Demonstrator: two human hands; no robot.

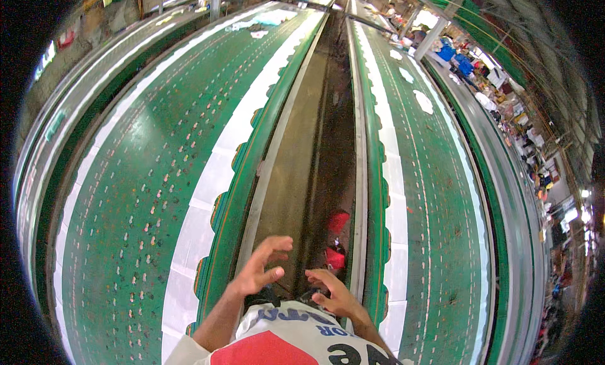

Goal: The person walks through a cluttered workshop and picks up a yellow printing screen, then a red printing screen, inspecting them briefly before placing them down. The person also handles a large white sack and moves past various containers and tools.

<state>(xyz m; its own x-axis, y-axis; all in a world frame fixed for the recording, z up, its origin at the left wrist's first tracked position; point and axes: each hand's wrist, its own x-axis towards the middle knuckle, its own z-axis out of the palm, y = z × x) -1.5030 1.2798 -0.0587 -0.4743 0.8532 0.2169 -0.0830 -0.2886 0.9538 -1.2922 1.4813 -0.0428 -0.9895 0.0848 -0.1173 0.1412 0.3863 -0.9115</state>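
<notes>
My left hand (261,267) is raised in front of my body, its fingers apart and slightly curled, with nothing in it. Close by on its right, my right hand (332,291) is also open, thumb and fingers spread and holding nothing. Both are above the narrow aisle (293,144) where I stand, and neither touches a table. On my left runs a long green table (151,132) dotted with rows of small pale marks. A white strip (192,233) lies along its near edge. To my right is a second green table (435,195) with a similar white strip (394,195).
Two red pieces (338,221), apparently cloth, lie low in the aisle by the right table. White patches (423,102) and a pale crumpled sheet (271,18) rest on the tables farther off. A post (432,39), blue items (446,50) and clutter line the far right.
</notes>
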